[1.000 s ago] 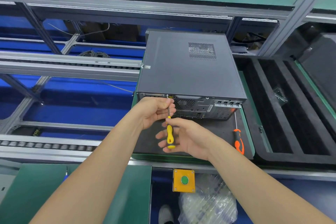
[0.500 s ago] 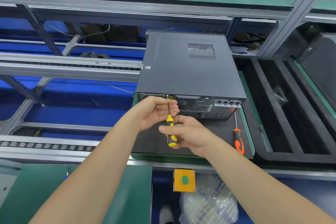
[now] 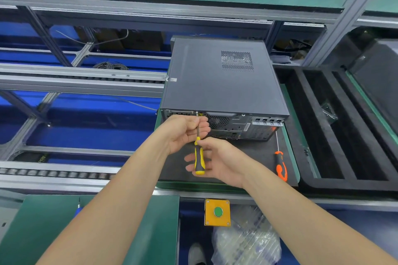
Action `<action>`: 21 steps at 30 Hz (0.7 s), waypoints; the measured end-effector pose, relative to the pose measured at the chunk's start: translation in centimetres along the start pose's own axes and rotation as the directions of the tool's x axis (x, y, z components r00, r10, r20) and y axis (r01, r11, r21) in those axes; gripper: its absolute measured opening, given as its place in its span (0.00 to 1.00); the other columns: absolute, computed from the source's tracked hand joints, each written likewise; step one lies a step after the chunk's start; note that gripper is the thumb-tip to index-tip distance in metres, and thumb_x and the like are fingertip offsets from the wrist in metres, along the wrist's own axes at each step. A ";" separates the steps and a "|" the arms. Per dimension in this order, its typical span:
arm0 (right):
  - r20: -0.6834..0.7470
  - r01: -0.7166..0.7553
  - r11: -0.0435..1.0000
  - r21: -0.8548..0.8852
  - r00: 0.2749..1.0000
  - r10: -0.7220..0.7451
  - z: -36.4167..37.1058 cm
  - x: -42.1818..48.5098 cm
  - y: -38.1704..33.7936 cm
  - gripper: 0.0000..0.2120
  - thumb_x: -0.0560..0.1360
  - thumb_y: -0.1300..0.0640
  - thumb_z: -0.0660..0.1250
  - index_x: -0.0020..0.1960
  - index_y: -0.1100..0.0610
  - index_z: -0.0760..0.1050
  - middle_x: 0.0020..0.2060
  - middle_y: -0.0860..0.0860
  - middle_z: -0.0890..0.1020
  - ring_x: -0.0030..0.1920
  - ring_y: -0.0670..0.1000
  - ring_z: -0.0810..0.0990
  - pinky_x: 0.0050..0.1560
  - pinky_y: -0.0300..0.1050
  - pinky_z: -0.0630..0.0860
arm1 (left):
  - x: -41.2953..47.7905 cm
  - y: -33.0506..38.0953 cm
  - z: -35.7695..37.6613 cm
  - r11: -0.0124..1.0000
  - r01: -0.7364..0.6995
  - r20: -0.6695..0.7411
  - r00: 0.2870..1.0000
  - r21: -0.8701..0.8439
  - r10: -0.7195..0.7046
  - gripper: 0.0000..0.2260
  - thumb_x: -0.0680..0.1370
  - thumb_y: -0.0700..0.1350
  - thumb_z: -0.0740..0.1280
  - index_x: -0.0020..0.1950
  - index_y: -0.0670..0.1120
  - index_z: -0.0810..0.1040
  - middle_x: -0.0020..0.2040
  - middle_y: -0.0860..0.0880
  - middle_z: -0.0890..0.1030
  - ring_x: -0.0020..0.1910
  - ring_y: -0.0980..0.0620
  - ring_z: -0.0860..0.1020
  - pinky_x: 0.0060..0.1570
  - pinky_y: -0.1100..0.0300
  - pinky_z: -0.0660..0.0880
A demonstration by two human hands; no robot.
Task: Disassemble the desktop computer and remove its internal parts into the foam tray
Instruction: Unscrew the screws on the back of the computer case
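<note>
A dark grey desktop computer [image 3: 217,77] lies flat on a black mat [image 3: 254,157], its rear panel facing me. A yellow-and-black screwdriver [image 3: 199,157] points up at a screw on the rear panel's top edge, left of the fan grille. My left hand [image 3: 185,131] curls its fingers round the metal shaft. My right hand [image 3: 217,161] holds the handle from the right, thumb and forefinger near its top and the other fingers spread behind it. The black foam tray [image 3: 336,127] with long slots lies to the right.
An orange-and-black screwdriver [image 3: 281,165] lies on the mat at the right. A small clear bag [image 3: 328,112] sits in the foam tray. A yellow box with a green button [image 3: 217,212] is at the front edge. Roller conveyor rails [image 3: 64,84] run to the left.
My right hand has shifted its grip on the handle, fingers spread again after closing half a second ago, turning the screwdriver. The left hand stays on the shaft.
</note>
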State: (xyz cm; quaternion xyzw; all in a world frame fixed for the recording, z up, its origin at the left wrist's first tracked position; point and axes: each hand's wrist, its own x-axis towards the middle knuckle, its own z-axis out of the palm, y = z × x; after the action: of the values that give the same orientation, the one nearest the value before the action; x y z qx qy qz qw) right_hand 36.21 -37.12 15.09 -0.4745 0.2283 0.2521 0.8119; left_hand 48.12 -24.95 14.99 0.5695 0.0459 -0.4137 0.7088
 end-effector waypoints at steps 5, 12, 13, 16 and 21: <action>0.077 0.049 0.998 -0.032 0.996 -0.046 -0.3 -0.3 0.1 0.14 0.83 0.61 0.63 0.66 0.64 0.75 0.58 0.65 0.84 0.57 0.65 0.85 0.54 0.61 0.82 | -0.4 0.0 0.1 0.991 0.044 0.096 0.995 -0.126 -0.032 0.14 0.86 0.34 0.54 0.59 0.37 0.81 0.50 0.42 0.87 0.49 0.48 0.87 0.43 0.59 0.83; -0.043 0.131 0.983 -0.129 0.990 -0.138 0.1 -0.2 0.1 0.16 0.73 0.58 0.79 0.55 0.61 0.78 0.46 0.60 0.86 0.49 0.60 0.87 0.43 0.52 0.84 | -0.6 0.3 0.0 0.914 0.058 0.068 0.997 -0.402 -0.034 0.12 0.79 0.35 0.63 0.60 0.31 0.78 0.54 0.35 0.85 0.52 0.39 0.86 0.50 0.52 0.84; -0.057 0.133 0.981 -0.138 0.988 -0.142 0.2 -0.1 0.2 0.17 0.72 0.57 0.80 0.54 0.60 0.78 0.45 0.58 0.86 0.47 0.58 0.88 0.41 0.51 0.83 | -0.6 0.3 0.1 0.906 0.057 0.058 0.998 -0.420 -0.036 0.12 0.79 0.35 0.64 0.60 0.31 0.79 0.53 0.35 0.85 0.52 0.39 0.86 0.50 0.52 0.84; -0.075 0.137 0.979 -0.151 0.986 -0.150 0.4 0.0 0.1 0.18 0.70 0.56 0.82 0.52 0.58 0.76 0.41 0.55 0.85 0.41 0.56 0.86 0.37 0.47 0.82 | -0.5 0.0 0.6 0.908 0.048 0.018 0.999 -0.416 -0.045 0.10 0.81 0.37 0.66 0.60 0.33 0.79 0.51 0.37 0.85 0.50 0.42 0.86 0.49 0.54 0.85; -0.087 0.116 0.974 -0.196 0.987 -0.136 0.4 0.0 0.1 0.19 0.68 0.52 0.83 0.49 0.54 0.76 0.38 0.53 0.83 0.37 0.52 0.83 0.35 0.45 0.80 | -0.4 -0.3 0.9 0.887 0.051 -0.007 0.998 -0.458 -0.062 0.12 0.81 0.39 0.67 0.63 0.35 0.79 0.49 0.39 0.85 0.48 0.44 0.87 0.45 0.56 0.85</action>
State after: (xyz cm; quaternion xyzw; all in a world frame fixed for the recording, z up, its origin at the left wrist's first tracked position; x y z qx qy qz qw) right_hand 36.20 -36.71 15.27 -0.5753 0.2129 0.1966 0.7648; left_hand 47.32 -25.54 15.25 0.3895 0.1663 -0.4055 0.8101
